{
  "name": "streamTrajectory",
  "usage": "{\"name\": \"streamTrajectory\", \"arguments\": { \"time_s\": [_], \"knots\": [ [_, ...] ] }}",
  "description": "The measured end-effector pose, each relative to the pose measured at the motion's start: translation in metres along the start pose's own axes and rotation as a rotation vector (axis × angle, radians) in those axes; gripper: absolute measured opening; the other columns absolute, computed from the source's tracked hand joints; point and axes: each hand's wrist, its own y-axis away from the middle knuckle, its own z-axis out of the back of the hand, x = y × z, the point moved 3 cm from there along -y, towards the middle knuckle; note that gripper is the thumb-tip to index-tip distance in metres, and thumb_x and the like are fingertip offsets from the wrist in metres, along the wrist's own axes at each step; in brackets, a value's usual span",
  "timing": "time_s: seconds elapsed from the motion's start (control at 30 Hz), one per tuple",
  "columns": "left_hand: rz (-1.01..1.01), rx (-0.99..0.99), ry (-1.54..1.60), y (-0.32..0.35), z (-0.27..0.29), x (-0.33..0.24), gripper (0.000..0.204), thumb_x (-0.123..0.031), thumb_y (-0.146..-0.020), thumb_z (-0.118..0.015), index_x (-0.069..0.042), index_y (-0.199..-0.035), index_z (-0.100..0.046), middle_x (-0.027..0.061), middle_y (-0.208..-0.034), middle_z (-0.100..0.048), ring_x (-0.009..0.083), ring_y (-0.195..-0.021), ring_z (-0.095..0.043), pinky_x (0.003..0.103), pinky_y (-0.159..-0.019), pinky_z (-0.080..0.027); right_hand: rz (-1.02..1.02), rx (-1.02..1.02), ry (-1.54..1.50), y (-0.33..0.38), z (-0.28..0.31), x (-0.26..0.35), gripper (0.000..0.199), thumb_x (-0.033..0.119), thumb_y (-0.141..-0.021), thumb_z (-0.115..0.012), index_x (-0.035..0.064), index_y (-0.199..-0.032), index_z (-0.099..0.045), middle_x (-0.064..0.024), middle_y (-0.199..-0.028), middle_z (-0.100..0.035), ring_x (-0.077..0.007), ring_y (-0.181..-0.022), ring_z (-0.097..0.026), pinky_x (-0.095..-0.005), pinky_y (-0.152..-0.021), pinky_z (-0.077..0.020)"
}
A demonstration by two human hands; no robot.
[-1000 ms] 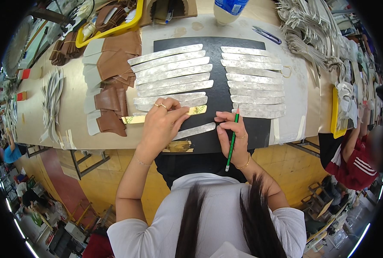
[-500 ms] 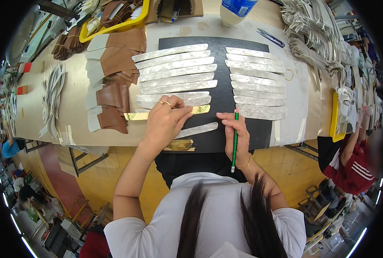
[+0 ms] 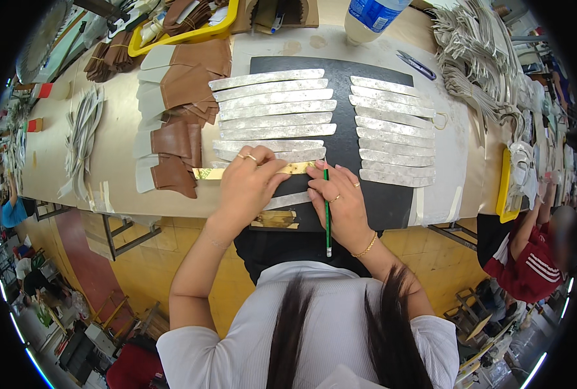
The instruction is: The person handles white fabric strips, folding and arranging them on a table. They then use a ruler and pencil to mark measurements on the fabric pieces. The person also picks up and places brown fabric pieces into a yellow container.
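A narrow pale-yellow strip with green print (image 3: 208, 174) lies crosswise before me at the near edge of the strip rows. The fingers of my left hand (image 3: 246, 185) are closed on its middle. My right hand (image 3: 341, 198) pinches the strip's right end. In that same hand a green pencil (image 3: 328, 223) is held, tip pointing away from me. Behind my hands, silvery-white strips (image 3: 275, 105) lie in a left column on a black board (image 3: 343, 104), with a second column of strips (image 3: 395, 139) to the right. One loose strip (image 3: 289, 200) is partly covered by my hands.
Brown leather pieces (image 3: 183, 84) and a white strip bundle (image 3: 81, 139) lie left. Behind are a yellow tray (image 3: 227, 27), a bottle (image 3: 369, 23) and thread snips (image 3: 416, 65). Bundled strips (image 3: 463, 58) are piled at the far right. A person in red (image 3: 534, 259) is at right.
My right hand has moved left with the pencil and now touches the strip's right end. The left hand keeps its hold on the strip. The whole view has shifted slightly.
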Motion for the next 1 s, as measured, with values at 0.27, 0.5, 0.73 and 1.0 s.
{"name": "streamTrajectory", "arguments": {
  "time_s": [0.27,0.5,0.73,1.0],
  "knots": [
    [0.006,0.013,0.047,0.003,0.006,0.006,0.017,-0.012,-0.074,-0.08,-0.007,-0.089,-0.074,0.0028,-0.086,-0.06,0.0213,-0.08,-0.057,0.033,-0.071,-0.048,-0.009,0.018,0.015,0.0,0.001,0.0,0.019,0.004,-0.084,-0.068,0.0068,-0.103,-0.063,-0.0087,-0.115,-0.069,-0.0266,-0.12,-0.059,-0.0454,-0.103,-0.0408],
    [-0.01,0.024,0.06,0.002,0.006,0.009,0.016,-0.011,-0.075,-0.079,-0.007,-0.088,-0.074,0.003,-0.086,-0.06,0.021,-0.079,-0.057,0.033,-0.07,-0.049,-0.178,-0.055,-0.293,-0.025,0.017,0.013,0.016,0.002,-0.092,-0.062,0.0023,-0.108,-0.067,-0.0102,-0.092,-0.067,-0.023,-0.084,-0.063,-0.033,-0.078,-0.0485],
    [-0.029,0.016,0.072,0.003,0.006,0.009,0.015,-0.011,-0.075,-0.079,-0.006,-0.088,-0.073,0.0039,-0.085,-0.058,0.0222,-0.08,-0.057,0.034,-0.07,-0.049,-0.282,-0.021,-0.307,-0.044,-0.007,0.003,0.015,0.014,-0.092,-0.067,0.0012,-0.085,-0.063,-0.0105,-0.073,-0.063,-0.0217,-0.061,-0.061,-0.0303,-0.057,-0.0475],
    [-0.029,0.026,0.068,0.003,0.006,0.011,0.015,-0.011,-0.075,-0.078,-0.007,-0.088,-0.073,0.0036,-0.085,-0.057,0.0231,-0.082,-0.056,0.034,-0.071,-0.048,-0.204,-0.006,-0.142,-0.052,-0.014,0.005,0.016,0.016,-0.09,-0.069,0.0058,-0.081,-0.061,-0.0075,-0.072,-0.063,-0.0252,-0.059,-0.062,-0.0331,-0.054,-0.0482]
  ]
}}
